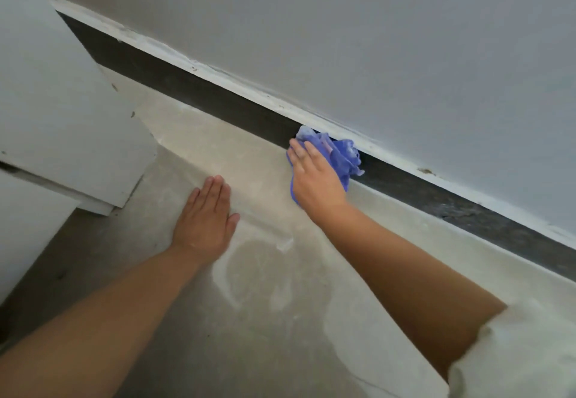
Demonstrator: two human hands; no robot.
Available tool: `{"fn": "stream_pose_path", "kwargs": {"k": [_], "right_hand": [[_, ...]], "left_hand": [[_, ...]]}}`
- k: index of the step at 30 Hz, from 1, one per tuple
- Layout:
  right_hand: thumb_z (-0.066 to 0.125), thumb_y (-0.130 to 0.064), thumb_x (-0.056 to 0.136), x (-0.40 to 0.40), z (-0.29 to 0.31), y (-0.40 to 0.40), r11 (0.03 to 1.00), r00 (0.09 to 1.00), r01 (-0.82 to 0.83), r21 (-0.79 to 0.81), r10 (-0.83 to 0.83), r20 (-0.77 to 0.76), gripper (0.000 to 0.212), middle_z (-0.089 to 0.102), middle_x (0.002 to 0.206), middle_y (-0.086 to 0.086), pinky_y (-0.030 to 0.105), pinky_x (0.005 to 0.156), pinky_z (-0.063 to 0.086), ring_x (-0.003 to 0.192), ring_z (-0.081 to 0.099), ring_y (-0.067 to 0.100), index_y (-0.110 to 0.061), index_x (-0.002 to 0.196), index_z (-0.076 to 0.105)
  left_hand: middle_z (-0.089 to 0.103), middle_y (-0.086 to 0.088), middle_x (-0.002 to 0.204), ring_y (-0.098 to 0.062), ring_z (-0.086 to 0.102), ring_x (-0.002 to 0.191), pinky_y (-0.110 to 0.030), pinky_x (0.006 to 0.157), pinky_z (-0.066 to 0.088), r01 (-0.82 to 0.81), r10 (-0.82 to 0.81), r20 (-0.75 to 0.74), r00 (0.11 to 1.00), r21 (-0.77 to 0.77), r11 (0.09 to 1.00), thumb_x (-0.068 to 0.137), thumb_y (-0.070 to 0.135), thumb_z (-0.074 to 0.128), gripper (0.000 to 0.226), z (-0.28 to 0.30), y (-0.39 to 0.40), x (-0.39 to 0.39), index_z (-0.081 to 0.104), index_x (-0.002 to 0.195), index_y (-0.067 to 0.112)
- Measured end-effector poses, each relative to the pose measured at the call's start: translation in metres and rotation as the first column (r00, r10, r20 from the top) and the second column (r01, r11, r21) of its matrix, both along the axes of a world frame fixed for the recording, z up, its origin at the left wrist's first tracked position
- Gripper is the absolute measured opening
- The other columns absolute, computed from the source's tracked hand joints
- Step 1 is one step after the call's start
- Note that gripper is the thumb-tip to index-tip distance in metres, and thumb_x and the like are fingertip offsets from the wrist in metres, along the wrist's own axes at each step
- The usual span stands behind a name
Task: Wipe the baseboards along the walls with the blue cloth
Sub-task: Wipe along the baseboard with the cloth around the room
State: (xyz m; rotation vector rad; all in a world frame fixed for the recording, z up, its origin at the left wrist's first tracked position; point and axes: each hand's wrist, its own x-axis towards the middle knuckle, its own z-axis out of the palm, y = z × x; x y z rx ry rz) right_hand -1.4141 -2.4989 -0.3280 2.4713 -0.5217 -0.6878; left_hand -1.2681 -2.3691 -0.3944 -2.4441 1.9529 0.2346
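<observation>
One dark baseboard [218, 98] divides grey wall [374, 39] from dusty floor [265, 288].

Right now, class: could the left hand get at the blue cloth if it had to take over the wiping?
Probably yes. The left hand rests flat on the floor, with only bare floor between it and the blue cloth, which the right hand presses against the baseboard.

Crumpled blue cloth [338, 154] against dark baseboard [193, 92]
</observation>
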Motion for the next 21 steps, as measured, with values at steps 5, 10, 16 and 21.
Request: {"fn": "stream_pose_path", "kwargs": {"k": [5,10,16,21], "right_hand": [[0.071,-0.042,0.069,-0.036,-0.003,-0.009,0.999,0.996,0.028,-0.031,-0.026,0.084,0.041,0.071,0.112,-0.002,0.032,0.112,0.02,0.113,0.061,0.006,-0.015,0.1,0.076],[0.024,0.001,0.086,-0.13,-0.002,-0.013,0.999,0.988,0.026,-0.022,-0.022,0.153,0.05,0.073,0.101,0.017,0.028,0.116,-0.007,0.1,0.068,0.026,0.009,0.096,0.072],[0.054,-0.002,0.07,-0.187,0.013,-0.005,0.983,0.943,0.184,-0.008,-0.175,0.282,0.031,0.071,0.101,0.025,0.027,0.116,-0.011,0.098,0.067,0.037,0.014,0.09,0.071],[0.057,0.0,0.059,-0.146,0.019,0.001,0.993,0.884,0.117,0.002,-0.105,0.456,0.036,0.072,0.102,0.019,0.04,0.111,0.012,0.097,0.069,0.034,0.01,0.089,0.073]], "left_hand": [[0.062,-0.029,0.113,-0.043,0.061,0.103,-0.036,0.094,0.025,0.071,-0.071,0.015,0.997,-0.031,0.997,0.079,0.031,0.034,0.059,0.002,-0.003,-0.005,0.063,0.107,-0.013],[0.064,-0.026,0.112,-0.039,0.063,0.102,-0.036,0.094,0.026,0.147,-0.146,0.014,0.989,-0.085,0.986,0.078,0.032,0.035,0.059,0.003,-0.011,-0.018,0.064,0.108,-0.01],[0.062,-0.023,0.117,-0.031,0.047,0.117,-0.036,0.099,0.025,0.217,-0.223,0.0,0.975,-0.226,0.949,0.08,0.033,0.035,0.053,-0.007,-0.018,-0.039,0.042,0.12,-0.002],[0.061,-0.025,0.119,-0.03,0.04,0.119,-0.031,0.105,0.011,0.213,-0.224,-0.015,0.974,-0.256,0.943,0.081,0.032,0.035,0.052,-0.01,-0.024,-0.05,0.039,0.121,-0.002]]}}
